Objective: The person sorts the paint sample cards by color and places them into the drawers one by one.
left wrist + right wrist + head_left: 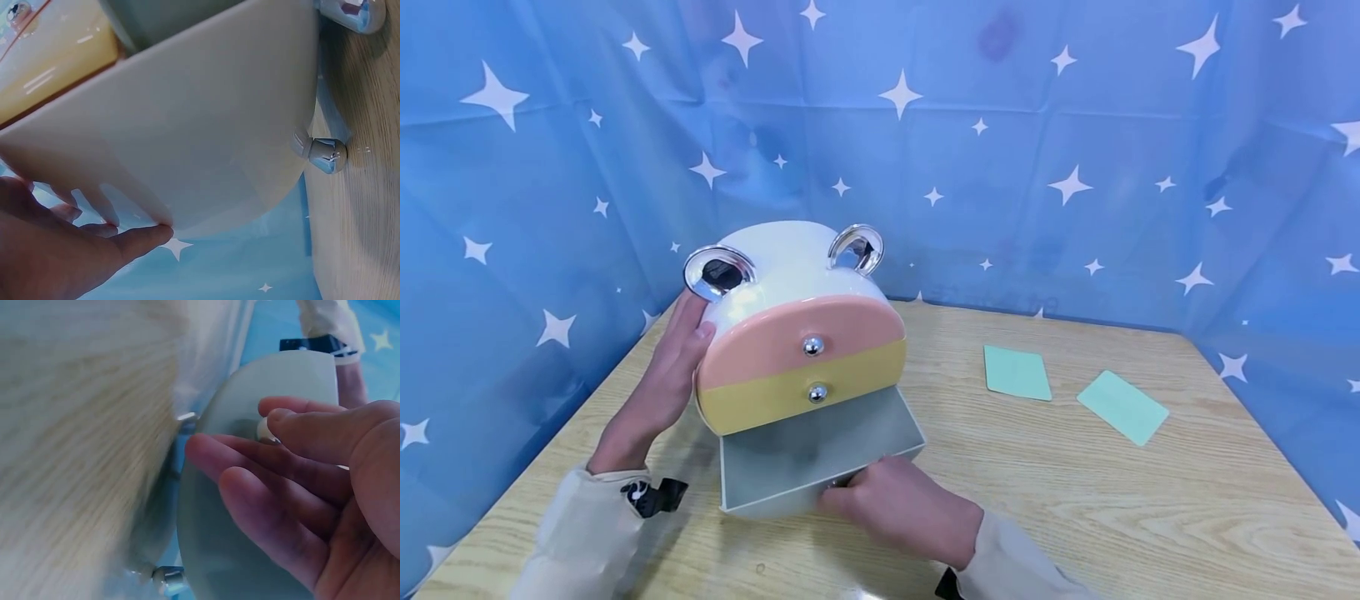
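Drawer box (797,267) stands on the surface (1150,508), left of two green cards (1017,373) — right hand (906,508) pinching the extended bottom drawer's (827,433) mostly covered knob (266,431), left hand (662,375) resting nearly straight-fingered, partly hidden, against its side — faint backdrop (970,225) marks illegible.

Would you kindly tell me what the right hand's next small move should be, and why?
I'd probably have the right hand let go of the knob: the lowest drawer already stands well open, nothing shows inside it, and the left hand rests against the box.
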A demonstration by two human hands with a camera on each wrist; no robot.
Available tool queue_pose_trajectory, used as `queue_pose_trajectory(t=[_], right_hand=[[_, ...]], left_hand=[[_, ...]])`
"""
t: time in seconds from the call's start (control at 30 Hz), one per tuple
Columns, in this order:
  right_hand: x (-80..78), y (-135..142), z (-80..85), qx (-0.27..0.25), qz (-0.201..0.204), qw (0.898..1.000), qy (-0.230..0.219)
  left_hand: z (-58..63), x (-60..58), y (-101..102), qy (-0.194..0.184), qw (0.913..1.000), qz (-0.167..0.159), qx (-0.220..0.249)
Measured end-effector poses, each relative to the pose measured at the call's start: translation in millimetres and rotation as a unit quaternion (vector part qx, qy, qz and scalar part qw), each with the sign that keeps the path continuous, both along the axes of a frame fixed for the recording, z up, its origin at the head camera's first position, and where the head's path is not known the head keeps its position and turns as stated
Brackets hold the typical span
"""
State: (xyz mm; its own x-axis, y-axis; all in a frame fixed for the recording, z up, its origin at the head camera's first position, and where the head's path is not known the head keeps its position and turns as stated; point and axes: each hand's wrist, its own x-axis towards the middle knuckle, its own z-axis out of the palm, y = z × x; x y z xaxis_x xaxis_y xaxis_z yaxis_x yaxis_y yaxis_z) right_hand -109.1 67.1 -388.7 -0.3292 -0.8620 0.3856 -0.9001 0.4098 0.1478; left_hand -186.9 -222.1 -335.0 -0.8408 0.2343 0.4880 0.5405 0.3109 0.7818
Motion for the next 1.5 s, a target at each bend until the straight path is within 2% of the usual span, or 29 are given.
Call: queue_pose_trajectory(t=[0.07, 0.13, 0.27, 0.4, 0.57, 0.7, 0.77, 0.8, 0.9, 1.0, 1.07, 1.17, 1.23, 1.33, 1.5], right_hand=[[3.1, 2, -1.3, 0.003, 0.002, 1.0, 0.024], [5.2, 4, -2.6, 0.002, 0.002, 1.0, 0.029], [7.3, 7, -1.9, 0.006, 0.004, 1.0, 0.016], [10.6, 18, 3.5, 0.023, 0.012, 0.998, -0.051], [15.4, 48, 16.4, 0.066, 0.027, 0.985, -0.159], [11.6, 85, 28.8, 0.072, 0.01, 0.96, -0.269], [3.6, 104, 32.9, 0.05, -0.025, 0.944, -0.326], [-2.6, 112, 34.0, 0.034, -0.049, 0.938, -0.34], [-29.6, 130, 31.8, -0.016, -0.142, 0.934, -0.327], [-64.2, 144, 22.9, -0.035, -0.258, 0.922, -0.288], [-88.3, 152, 15.9, -0.023, -0.327, 0.903, -0.277], [-118.2, 163, 6.8, 0.016, -0.403, 0.868, -0.289], [-132.0, 172, 1.9, 0.032, -0.426, 0.85, -0.309], [-145.2, 187, -3.5, 0.05, -0.437, 0.829, -0.345], [-157.8, 200, -8.6, 0.067, -0.414, 0.81, -0.409]], left_hand=[[0.1, 0.0, 0, 0.004, 1.0, -0.002, 0.0], [0.0, 0.1, -1, 0.008, 1.0, -0.003, 0.003], [-0.3, -0.2, -2, 0.011, 0.9999, -0.005, 0.008], [-0.3, -0.5, -2, 0.006, 0.9999, -0.008, 0.005], [1.4, -1.1, -2, 0.011, 0.9999, -0.002, -0.002], [2.0, -1.7, -3, 0.01, 1.0, 0.001, -0.002], [2.0, -2.2, -3, 0.006, 1.0, 0.0, -0.001], [1.8, -2.4, -3, 0.003, 1.0, -0.001, -0.001], [1.3, -2.5, -2, -0.001, 1.0, -0.002, 0.001], [0.1, -2.4, -1, -0.003, 1.0, 0.001, 0.001], [0.3, -2.0, -1, -0.004, 1.0, 0.003, -0.001], [-0.2, -1.7, -1, -0.007, 0.9999, 0.007, -0.004], [-1.1, -1.9, -1, -0.005, 1.0, 0.006, -0.004], [-1.7, -1.7, 0, -0.004, 1.0, 0.004, -0.004], [-1.0, 0.4, -1, -0.005, 0.9999, 0.005, -0.008]])
